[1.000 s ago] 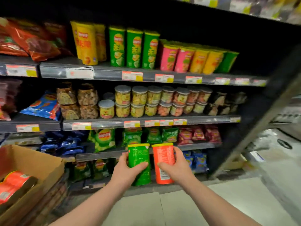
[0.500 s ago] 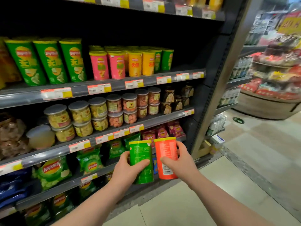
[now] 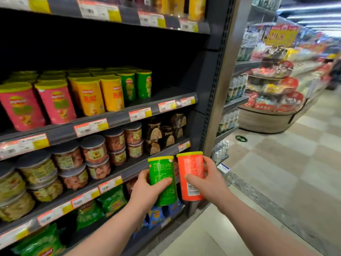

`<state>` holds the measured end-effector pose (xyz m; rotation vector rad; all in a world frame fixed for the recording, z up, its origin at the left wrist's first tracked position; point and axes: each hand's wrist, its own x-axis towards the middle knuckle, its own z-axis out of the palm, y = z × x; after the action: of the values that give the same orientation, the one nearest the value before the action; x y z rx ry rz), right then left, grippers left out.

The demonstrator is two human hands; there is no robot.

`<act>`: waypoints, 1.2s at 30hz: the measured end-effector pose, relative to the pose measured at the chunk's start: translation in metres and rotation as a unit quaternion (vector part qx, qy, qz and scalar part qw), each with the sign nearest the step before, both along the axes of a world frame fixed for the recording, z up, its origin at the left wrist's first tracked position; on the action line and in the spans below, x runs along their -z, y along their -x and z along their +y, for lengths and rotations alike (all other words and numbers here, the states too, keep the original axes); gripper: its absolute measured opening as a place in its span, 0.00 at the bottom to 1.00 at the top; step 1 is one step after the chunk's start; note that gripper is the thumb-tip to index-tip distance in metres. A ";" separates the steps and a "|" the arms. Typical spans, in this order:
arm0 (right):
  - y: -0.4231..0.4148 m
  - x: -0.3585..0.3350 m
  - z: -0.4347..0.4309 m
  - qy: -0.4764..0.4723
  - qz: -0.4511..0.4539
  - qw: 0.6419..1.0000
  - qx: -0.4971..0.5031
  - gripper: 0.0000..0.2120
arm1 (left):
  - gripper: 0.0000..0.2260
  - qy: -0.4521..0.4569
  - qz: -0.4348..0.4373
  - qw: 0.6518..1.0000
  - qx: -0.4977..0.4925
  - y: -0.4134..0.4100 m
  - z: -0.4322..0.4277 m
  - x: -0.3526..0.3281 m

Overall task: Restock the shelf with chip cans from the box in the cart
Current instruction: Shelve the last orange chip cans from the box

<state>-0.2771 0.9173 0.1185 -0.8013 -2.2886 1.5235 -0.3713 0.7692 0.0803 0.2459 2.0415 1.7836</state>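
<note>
My left hand (image 3: 147, 189) grips a green chip can (image 3: 163, 174) with a yellow lid, held upright. Right beside it my right hand (image 3: 208, 180) grips an orange chip can (image 3: 191, 169), also upright. Both cans hover in front of the shelf unit's right end, below the chip-can shelf (image 3: 114, 117). That shelf carries rows of pink cans (image 3: 55, 102), yellow cans (image 3: 110, 93) and green cans (image 3: 144, 84); a dark bare stretch lies to the right of the green ones. The box and cart are out of view.
Clear snack jars (image 3: 94, 150) fill the shelf below, and chip bags (image 3: 110, 200) the lowest one. A grey upright post (image 3: 219, 89) ends the unit. Beyond it the tiled aisle floor (image 3: 276, 172) leads to a round display stand (image 3: 273, 100).
My view has swung right along the shelving and closer; the cardboard box left the frame. Both hands keep the same hold on the cans, now level with the right end.
</note>
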 end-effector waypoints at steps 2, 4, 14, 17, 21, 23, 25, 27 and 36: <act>0.007 0.000 0.022 0.003 0.003 1.000 0.004 0.34 | 0.25 0.006 -0.002 1.000 0.005 0.006 0.020 -0.001; 0.016 -0.001 0.045 0.006 0.008 1.000 0.001 0.32 | 0.25 0.006 0.001 1.000 0.003 0.012 0.039 -0.002; 0.054 -0.023 0.167 -0.020 0.025 0.993 -0.113 0.34 | 0.24 -0.057 0.014 0.993 -0.104 0.012 0.146 -0.023; 0.066 -0.033 0.196 -0.014 0.032 0.988 -0.151 0.35 | 0.25 -0.070 0.015 0.988 -0.133 0.011 0.169 -0.031; 0.084 -0.040 0.212 -0.008 0.034 0.978 -0.204 0.36 | 0.24 -0.070 0.033 0.978 -0.194 0.010 0.179 -0.041; 0.095 -0.042 0.213 0.003 0.035 0.973 -0.229 0.36 | 0.23 -0.069 0.044 0.972 -0.221 0.011 0.179 -0.047; 0.106 -0.043 0.210 0.020 0.039 0.967 -0.252 0.35 | 0.23 -0.060 0.059 0.968 -0.237 0.015 0.177 -0.053; 0.118 -0.044 0.206 0.027 0.044 0.963 -0.264 0.35 | 0.25 -0.045 0.080 0.963 -0.254 0.022 0.172 -0.060; 0.177 -0.064 0.204 0.021 0.078 0.964 -0.252 0.35 | 0.20 -0.074 0.134 0.954 -0.259 0.105 0.154 -0.093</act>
<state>-0.4542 1.1212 0.1827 -0.0895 -2.4609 1.7638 -0.4765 0.9236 0.1731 -0.0161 2.3167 2.3314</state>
